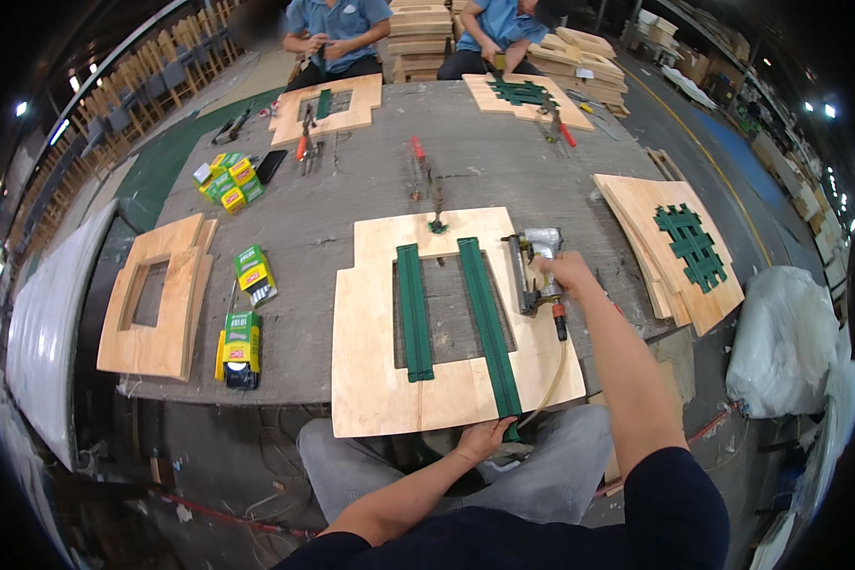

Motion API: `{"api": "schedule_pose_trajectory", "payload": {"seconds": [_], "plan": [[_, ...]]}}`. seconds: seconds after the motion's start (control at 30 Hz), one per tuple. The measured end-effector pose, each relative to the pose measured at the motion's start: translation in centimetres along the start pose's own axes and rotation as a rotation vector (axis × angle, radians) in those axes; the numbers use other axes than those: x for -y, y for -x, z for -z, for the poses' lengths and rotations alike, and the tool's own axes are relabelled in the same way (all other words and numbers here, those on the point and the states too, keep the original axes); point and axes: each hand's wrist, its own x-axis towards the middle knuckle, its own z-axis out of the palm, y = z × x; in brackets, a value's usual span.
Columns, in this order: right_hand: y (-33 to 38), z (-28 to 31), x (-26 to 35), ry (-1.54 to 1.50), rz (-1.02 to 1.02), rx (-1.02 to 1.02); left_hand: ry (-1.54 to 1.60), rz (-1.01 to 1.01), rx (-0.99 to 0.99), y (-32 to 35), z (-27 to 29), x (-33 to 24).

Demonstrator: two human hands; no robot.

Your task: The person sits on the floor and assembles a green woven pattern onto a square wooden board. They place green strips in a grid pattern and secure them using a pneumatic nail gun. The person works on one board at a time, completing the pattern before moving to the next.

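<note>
A pale wooden panel [363, 323] with a rectangular cutout lies in front of me, its near edge above my knees. Two green webbing straps cross the cutout: the left strap [414, 313] ends on the near wood, and the right strap [484, 323] runs to the panel's near edge. There my left hand [482, 440] pinches the right strap's end, with the fingers partly hidden under the edge. My right hand [568, 273] grips a pneumatic staple gun [541, 239] over the panel's right side, apart from the straps. An air hose [562, 375] trails from the gun toward my lap.
Staple boxes [242, 339] and a second frame [123, 318] lie left; more boxes [231, 180] and a phone [271, 166] lie farther back. A red-handled tool [418, 149] lies beyond the panel. At right is a panel with woven straps [690, 247]. Two co-workers sit opposite.
</note>
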Motion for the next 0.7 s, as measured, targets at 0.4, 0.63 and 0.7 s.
{"api": "schedule_pose_trajectory", "payload": {"seconds": [0.4,0.63,0.7], "plan": [[10.2,6.6,2.1,-0.469,-0.090,0.030,0.024,-0.061,-0.006,-0.6,0.9,0.9],[23.2,1.7,0.7,-0.343,-0.077,0.255,0.055,-0.075,-0.059,-0.7,0.7,0.7],[24.4,0.1,0.2,-0.313,-0.087,0.326,0.080,-0.009,0.008,-0.7,1.0,0.5]]}}
